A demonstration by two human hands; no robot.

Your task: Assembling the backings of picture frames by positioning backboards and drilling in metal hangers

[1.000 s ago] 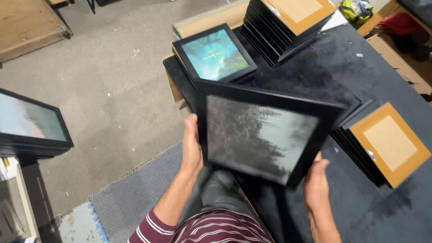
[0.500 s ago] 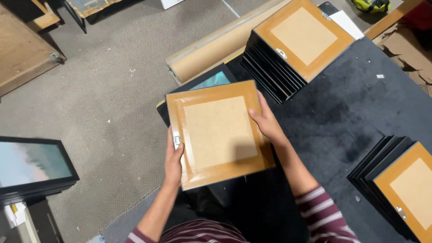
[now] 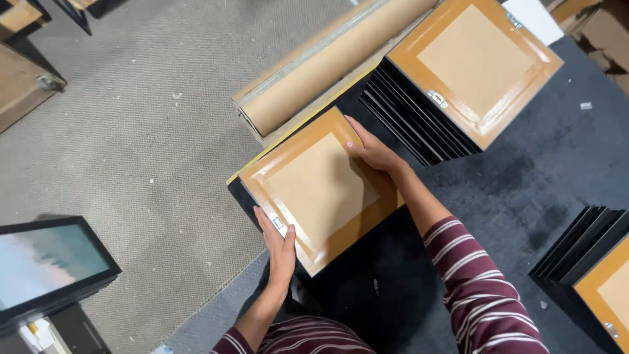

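i watched from the remote feed as both hands set a picture frame (image 3: 321,190) face down on the black work table (image 3: 524,170), its brown paper backing turned up, probably so the glass side stayed protected and the small metal hanger (image 3: 278,223) on the back stayed within reach. my left hand (image 3: 280,246) was curled over the frame's near edge, thumb on the backing just beside the hanger and fingers tucked under where i could not see them; my right hand (image 3: 373,152) lay nearly flat and open on the far corner, fingertips pressing rather than gripping. the frame sat between the two hands, overhanging the table's edge a little (whether another frame lay beneath it, i could not tell). a fanned stack of black frames (image 3: 458,72) with the same brown backing stood just beyond the right hand, a second stack (image 3: 593,269) lay well apart at the right edge, a roll of brown paper (image 3: 327,65) ran along the table's far side, and a framed print (image 3: 49,262) rested face up on the grey carpet (image 3: 131,131).
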